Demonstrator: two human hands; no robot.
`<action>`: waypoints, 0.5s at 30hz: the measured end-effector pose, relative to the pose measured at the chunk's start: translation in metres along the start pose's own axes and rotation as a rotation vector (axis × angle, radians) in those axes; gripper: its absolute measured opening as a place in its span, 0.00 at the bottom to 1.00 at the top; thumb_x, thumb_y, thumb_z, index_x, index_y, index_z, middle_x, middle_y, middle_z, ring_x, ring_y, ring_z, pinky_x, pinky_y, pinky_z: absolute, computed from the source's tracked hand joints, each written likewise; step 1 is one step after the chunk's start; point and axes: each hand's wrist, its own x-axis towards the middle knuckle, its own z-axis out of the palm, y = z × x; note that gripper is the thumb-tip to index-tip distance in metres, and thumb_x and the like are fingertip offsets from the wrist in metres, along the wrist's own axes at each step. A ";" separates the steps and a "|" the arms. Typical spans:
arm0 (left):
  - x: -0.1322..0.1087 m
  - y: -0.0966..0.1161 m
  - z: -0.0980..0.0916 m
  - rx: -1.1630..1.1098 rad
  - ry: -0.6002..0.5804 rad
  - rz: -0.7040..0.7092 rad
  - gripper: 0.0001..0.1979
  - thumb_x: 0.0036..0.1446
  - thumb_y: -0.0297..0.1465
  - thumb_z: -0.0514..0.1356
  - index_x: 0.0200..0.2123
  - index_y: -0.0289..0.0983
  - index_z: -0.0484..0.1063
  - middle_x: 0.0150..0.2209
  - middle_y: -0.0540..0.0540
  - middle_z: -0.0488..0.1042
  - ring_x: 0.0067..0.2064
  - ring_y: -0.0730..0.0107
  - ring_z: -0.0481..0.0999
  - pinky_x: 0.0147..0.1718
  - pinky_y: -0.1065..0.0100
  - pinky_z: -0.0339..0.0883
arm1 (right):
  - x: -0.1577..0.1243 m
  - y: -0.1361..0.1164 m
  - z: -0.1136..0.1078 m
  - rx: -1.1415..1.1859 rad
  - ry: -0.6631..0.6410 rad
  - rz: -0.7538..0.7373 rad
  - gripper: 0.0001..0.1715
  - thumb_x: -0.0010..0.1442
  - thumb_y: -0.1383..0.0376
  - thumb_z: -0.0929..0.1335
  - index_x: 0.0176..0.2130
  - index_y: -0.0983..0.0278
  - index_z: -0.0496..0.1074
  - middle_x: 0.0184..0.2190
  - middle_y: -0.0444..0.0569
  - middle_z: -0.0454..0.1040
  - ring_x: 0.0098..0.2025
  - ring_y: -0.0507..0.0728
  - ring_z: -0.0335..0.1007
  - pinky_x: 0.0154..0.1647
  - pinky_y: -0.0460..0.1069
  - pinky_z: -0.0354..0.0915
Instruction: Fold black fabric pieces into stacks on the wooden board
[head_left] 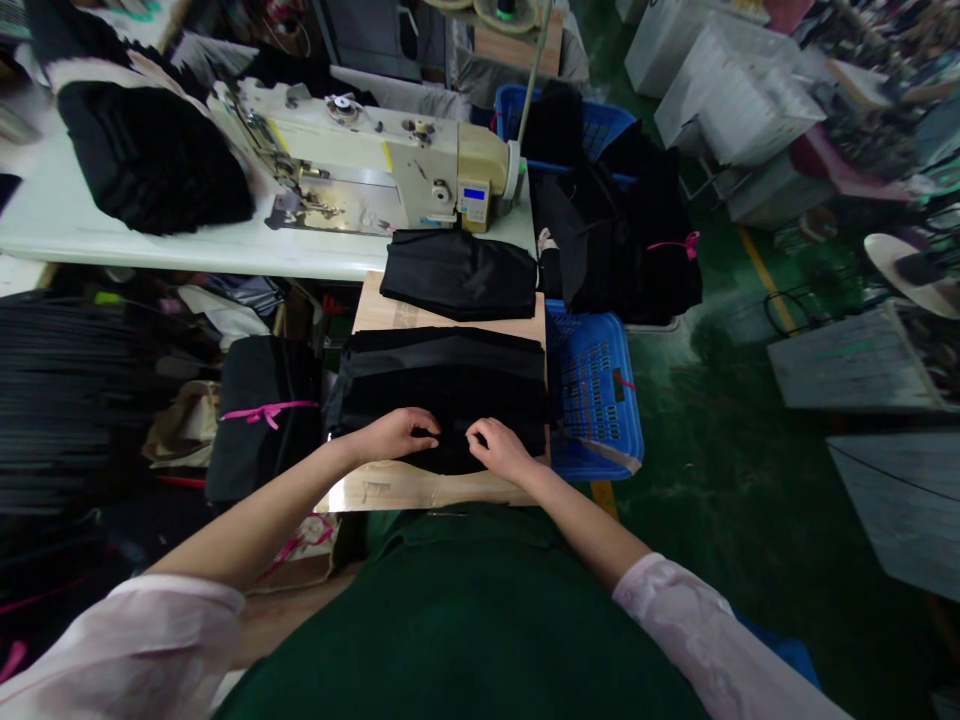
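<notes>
On the left, a black bundle point(262, 440) tied with pink ribbon point(266, 410) lay just beside a wooden board point(390, 488). The left hand point(394, 435) rested spread on a folded stack of black cloth point(442, 385) lying on that board. The right hand point(499, 448) rested on the same stack near it, fingers lightly curled; neither showed a pinch. Farther off, a sewing machine point(375, 140) stood on a white table point(150, 255), and a blue plastic crate point(600, 400) sat just right of the board.

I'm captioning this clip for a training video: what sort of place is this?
Probably a garment factory: there's an industrial sewing machine, folded black cloth on a wooden board, and a blue plastic crate beside it.
</notes>
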 end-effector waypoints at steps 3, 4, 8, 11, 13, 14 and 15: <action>0.004 0.000 0.000 0.083 0.027 -0.062 0.12 0.59 0.36 0.55 0.35 0.37 0.76 0.37 0.45 0.78 0.40 0.67 0.76 0.44 0.67 0.67 | -0.004 -0.005 -0.002 -0.064 0.091 -0.010 0.07 0.62 0.71 0.63 0.38 0.63 0.70 0.38 0.49 0.73 0.41 0.56 0.68 0.43 0.50 0.64; 0.006 0.000 0.000 0.100 0.049 -0.097 0.12 0.59 0.36 0.54 0.35 0.38 0.76 0.37 0.45 0.78 0.39 0.66 0.76 0.43 0.67 0.67 | -0.006 -0.007 -0.004 -0.099 0.124 -0.054 0.07 0.63 0.71 0.63 0.40 0.63 0.70 0.41 0.51 0.73 0.44 0.56 0.67 0.45 0.51 0.63; 0.012 0.000 0.000 0.104 0.096 -0.188 0.14 0.59 0.37 0.52 0.38 0.37 0.75 0.37 0.47 0.78 0.39 0.66 0.76 0.43 0.68 0.66 | -0.013 -0.014 -0.005 -0.245 0.068 -0.274 0.07 0.65 0.66 0.64 0.41 0.64 0.71 0.43 0.53 0.72 0.46 0.58 0.65 0.47 0.53 0.62; 0.013 -0.001 -0.001 0.093 0.092 -0.200 0.14 0.58 0.37 0.52 0.37 0.37 0.75 0.36 0.47 0.78 0.39 0.66 0.76 0.43 0.68 0.66 | -0.016 -0.012 -0.001 -0.284 -0.010 -0.315 0.08 0.64 0.65 0.66 0.42 0.64 0.72 0.43 0.52 0.74 0.46 0.59 0.66 0.46 0.53 0.63; 0.012 0.000 -0.002 0.078 0.096 -0.205 0.14 0.58 0.38 0.52 0.36 0.37 0.75 0.36 0.47 0.78 0.39 0.66 0.76 0.42 0.69 0.66 | -0.016 -0.009 0.003 -0.282 -0.016 -0.298 0.08 0.64 0.65 0.65 0.42 0.65 0.73 0.42 0.52 0.74 0.45 0.58 0.67 0.45 0.52 0.64; 0.012 0.001 -0.002 0.070 0.099 -0.206 0.14 0.58 0.38 0.53 0.36 0.37 0.74 0.35 0.47 0.78 0.39 0.66 0.76 0.42 0.69 0.66 | -0.016 -0.008 0.004 -0.276 -0.014 -0.288 0.09 0.65 0.65 0.64 0.41 0.65 0.74 0.41 0.52 0.75 0.44 0.57 0.67 0.44 0.52 0.64; 0.011 0.001 -0.003 0.063 0.102 -0.207 0.14 0.58 0.39 0.53 0.36 0.37 0.74 0.35 0.48 0.78 0.39 0.67 0.76 0.42 0.70 0.66 | -0.016 -0.007 0.005 -0.270 -0.010 -0.281 0.09 0.65 0.65 0.64 0.41 0.65 0.74 0.41 0.52 0.75 0.44 0.57 0.67 0.44 0.51 0.64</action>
